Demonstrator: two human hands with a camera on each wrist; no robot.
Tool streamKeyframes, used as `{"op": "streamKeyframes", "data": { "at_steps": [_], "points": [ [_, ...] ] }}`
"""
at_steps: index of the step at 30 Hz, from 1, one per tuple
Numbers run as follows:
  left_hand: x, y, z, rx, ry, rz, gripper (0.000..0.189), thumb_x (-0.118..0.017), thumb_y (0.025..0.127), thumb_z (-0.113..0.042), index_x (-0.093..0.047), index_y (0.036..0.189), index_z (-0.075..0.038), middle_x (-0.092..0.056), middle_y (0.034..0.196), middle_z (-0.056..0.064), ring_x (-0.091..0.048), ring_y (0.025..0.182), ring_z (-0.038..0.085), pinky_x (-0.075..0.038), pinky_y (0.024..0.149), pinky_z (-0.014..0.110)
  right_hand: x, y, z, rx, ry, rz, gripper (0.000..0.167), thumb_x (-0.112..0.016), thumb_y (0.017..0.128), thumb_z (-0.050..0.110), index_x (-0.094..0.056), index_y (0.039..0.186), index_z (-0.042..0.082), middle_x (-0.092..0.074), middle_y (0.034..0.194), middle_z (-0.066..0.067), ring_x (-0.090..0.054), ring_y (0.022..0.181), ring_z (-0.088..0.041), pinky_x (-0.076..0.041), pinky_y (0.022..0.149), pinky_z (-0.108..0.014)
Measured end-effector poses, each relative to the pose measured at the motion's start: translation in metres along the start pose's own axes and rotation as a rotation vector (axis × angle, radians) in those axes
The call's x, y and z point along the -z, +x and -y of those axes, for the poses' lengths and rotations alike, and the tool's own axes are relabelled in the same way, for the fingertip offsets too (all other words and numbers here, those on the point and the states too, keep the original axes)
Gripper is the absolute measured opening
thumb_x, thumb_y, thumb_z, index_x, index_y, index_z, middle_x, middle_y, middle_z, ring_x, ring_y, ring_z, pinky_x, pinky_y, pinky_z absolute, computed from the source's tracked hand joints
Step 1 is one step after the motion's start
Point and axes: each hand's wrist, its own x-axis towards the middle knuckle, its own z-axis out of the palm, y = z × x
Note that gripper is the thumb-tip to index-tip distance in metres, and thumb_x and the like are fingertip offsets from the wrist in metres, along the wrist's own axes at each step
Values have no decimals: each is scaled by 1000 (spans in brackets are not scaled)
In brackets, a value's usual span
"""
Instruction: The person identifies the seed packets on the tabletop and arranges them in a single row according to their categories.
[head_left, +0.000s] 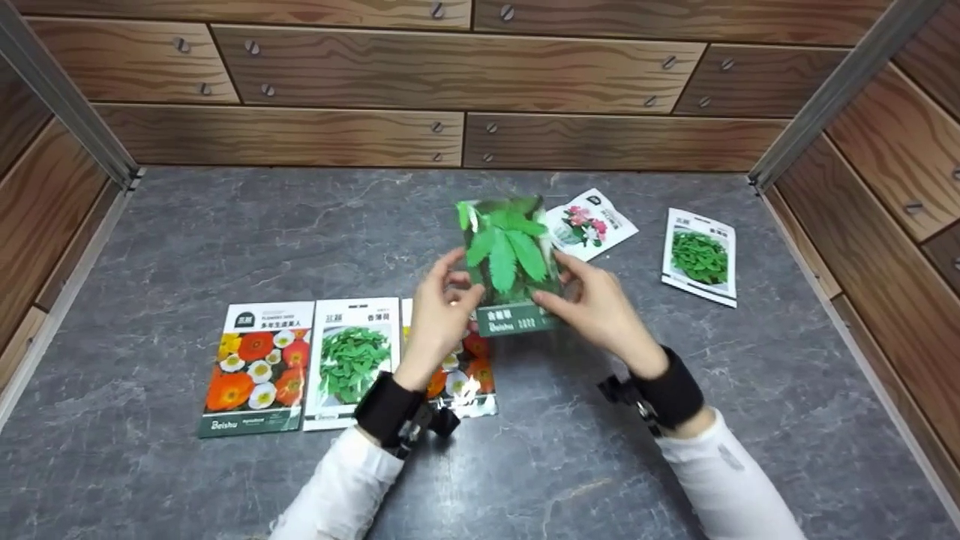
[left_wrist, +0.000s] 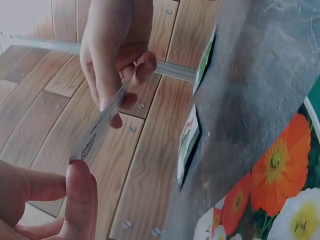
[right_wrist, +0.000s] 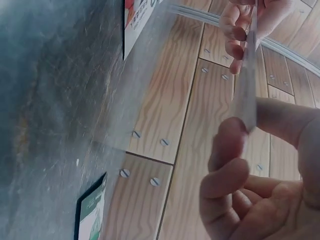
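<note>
In the head view, the left hand (head_left: 441,306) and right hand (head_left: 598,301) hold a leaf-printed packet (head_left: 508,251) above the bench (head_left: 570,435). The left wrist view shows fingers (left_wrist: 80,187) pinching its opposite edges; the right wrist view catches it edge-on.

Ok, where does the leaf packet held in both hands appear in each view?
Head: the packet, near the centre, leaf picture showing.
Left wrist: the packet, left of centre, nearly edge-on.
Right wrist: the packet, upper right, nearly edge-on.
Shared landmark: the wooden wall.
</note>
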Motion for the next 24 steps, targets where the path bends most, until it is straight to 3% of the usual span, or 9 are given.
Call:
{"op": "streamKeyframes", "data": {
  "at_steps": [4,12,16,19,24],
  "points": [
    [-11,-12,1,-41,28,2,59,-64,100,-2,-46,156,-4,-66,125,22,-67,83,14,-64,67,53,6,-17,-2,1,-22,-2,73,-81,92,17,-47,152,-9,-72,103,-19,-59,68,-10,-51,58,-17],
    [-20,-22,-4,-38,67,25,62,-67,98,0,-46,156,-4,-64,122,19,-70,92,20,-66,67,49,12,-36,0,10,-124,-25,77,-81,92,20,-45,153,-10,-71,95,-13,-52,60,-3,-46,55,-18],
    [-16,-22,-6,-49,200,55,65,-69,97,0,-44,157,-2,-67,123,17,-70,91,20,-64,67,31,13,-39,2,22,-140,-18,78,-81,92,21,-44,153,-10,-72,94,-13,-52,60,-3,-46,55,-18],
    [-14,-23,-6,-55,340,84,67,-70,97,-3,-43,158,0,-70,121,14,-68,84,15,-56,67,20,12,-41,2,22,-183,-2,78,-82,91,22,-45,152,-11,-73,94,-13,-53,60,-5,-46,57,-20],
    [-15,-24,-3,-57,494,114,68,-72,97,-7,-43,157,4,-71,116,12,-57,75,10,-46,66,20,11,-43,1,-1,-290,37,82,-83,90,29,-46,151,-12,-74,93,-12,-57,63,-13,-50,61,-30]
  ]
}}
